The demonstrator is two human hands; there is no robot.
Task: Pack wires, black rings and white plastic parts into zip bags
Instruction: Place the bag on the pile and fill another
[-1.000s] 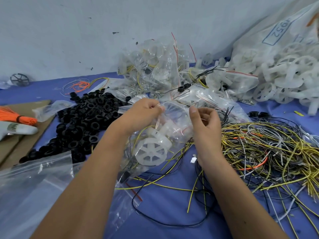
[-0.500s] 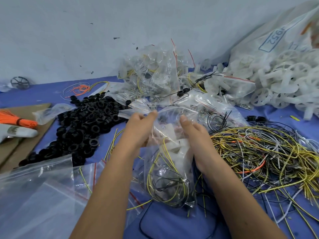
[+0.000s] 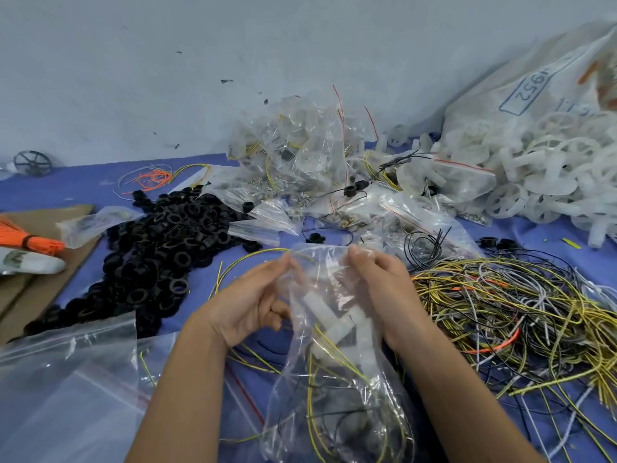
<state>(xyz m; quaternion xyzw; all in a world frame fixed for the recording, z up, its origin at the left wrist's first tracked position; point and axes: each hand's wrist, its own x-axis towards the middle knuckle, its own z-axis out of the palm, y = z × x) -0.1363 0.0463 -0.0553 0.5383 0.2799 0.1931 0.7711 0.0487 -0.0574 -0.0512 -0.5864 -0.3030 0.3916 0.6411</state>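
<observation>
Your left hand (image 3: 253,302) and right hand (image 3: 384,289) pinch the zip bag (image 3: 334,362) at its mouth, above the table – it's light, limp, slippery, so grip the seal strip

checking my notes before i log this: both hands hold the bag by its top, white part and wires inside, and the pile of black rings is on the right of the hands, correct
Not quite. The head view shows the black rings piled to the left of the hands, not the right; the loose wires lie on the right. The rest holds: left hand and right hand hold the bag by its top, with a white part and wires inside.
</observation>
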